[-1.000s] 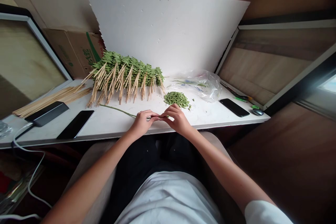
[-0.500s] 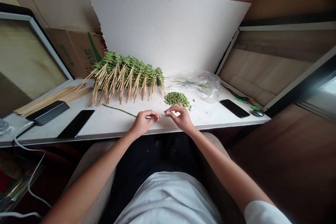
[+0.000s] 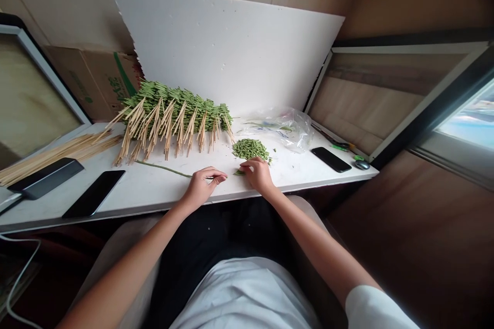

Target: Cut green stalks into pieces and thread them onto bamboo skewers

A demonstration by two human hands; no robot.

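My left hand (image 3: 204,185) is closed round one end of a long green bean (image 3: 164,168), which trails off to the left over the table. A few short bean pieces (image 3: 239,172) show at the fingertips of my right hand (image 3: 258,174), whose fingers are curled in a pinch. Just behind that hand lies a loose heap of cut bean pieces (image 3: 250,148). Further back on the left, bean pieces threaded on wooden skewers (image 3: 179,105) are stacked high, with their bare sticks pointing toward me.
Bare skewers (image 3: 54,157) lie at the left near a black device (image 3: 46,179) and a phone (image 3: 94,194). To the right are a clear plastic bag (image 3: 295,131), another phone (image 3: 331,159) and a computer mouse (image 3: 362,164). A white board (image 3: 231,51) stands behind.
The view has swung slightly, shifting the scene left and down. My hands have moved a little further apart. Short green pieces now show by my right fingertips.
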